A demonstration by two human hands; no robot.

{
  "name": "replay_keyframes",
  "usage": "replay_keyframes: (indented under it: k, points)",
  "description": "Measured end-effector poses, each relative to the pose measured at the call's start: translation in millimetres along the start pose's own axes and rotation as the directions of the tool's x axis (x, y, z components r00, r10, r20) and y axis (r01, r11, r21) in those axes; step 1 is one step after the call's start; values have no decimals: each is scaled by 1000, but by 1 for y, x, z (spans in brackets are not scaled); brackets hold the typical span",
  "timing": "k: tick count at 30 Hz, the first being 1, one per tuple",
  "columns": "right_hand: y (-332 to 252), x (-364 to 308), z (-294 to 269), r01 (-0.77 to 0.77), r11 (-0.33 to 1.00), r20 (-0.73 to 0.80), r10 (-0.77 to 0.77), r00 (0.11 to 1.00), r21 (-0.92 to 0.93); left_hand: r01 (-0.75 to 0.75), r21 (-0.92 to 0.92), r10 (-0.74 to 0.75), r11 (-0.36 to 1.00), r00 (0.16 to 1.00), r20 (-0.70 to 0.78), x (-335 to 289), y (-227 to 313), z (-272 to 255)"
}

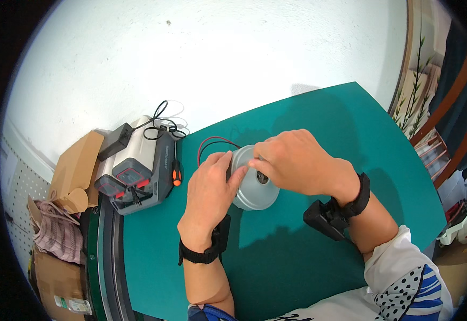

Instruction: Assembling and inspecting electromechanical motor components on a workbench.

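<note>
Bright light whitens the wall (233, 59) behind the counter (404, 155); soft shadows (284, 249) darken the counter's near side; fisheye distortion bends its edges.

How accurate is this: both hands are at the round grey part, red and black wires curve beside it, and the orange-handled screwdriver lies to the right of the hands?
One thing is wrong: the orange-handled screwdriver is to the left of the hands, next to the grey case, as the head view shows. The left hand and right hand are at the round grey part, with red and black wires curving beside it.
</note>
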State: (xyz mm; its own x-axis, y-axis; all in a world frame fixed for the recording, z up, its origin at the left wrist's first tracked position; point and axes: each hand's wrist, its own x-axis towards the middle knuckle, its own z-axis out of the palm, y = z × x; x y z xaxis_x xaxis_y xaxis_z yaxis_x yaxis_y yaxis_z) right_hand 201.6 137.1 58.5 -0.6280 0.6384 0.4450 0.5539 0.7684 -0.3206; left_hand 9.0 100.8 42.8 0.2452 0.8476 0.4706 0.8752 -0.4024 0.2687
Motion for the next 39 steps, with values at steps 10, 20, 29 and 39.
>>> replay_keyframes:
  k: [10,20,29,39]
  points:
    - [1,3,6,-13,1000,-112,14,994,8,3,-4,-3,1000,1000,6,1,3,-2]
    - [13,0,-26,-20,993,-179,41,983,116,99,-21,-96,995,990,99,1,4,-8]
    - [84,-11,10,-291,899,-60,287,956,-326,108,-1,-107,994,989,106,0,7,-8]
    - [100,-12,5,-455,789,259,581,772,-414,121,-11,-119,993,987,105,2,8,-6]
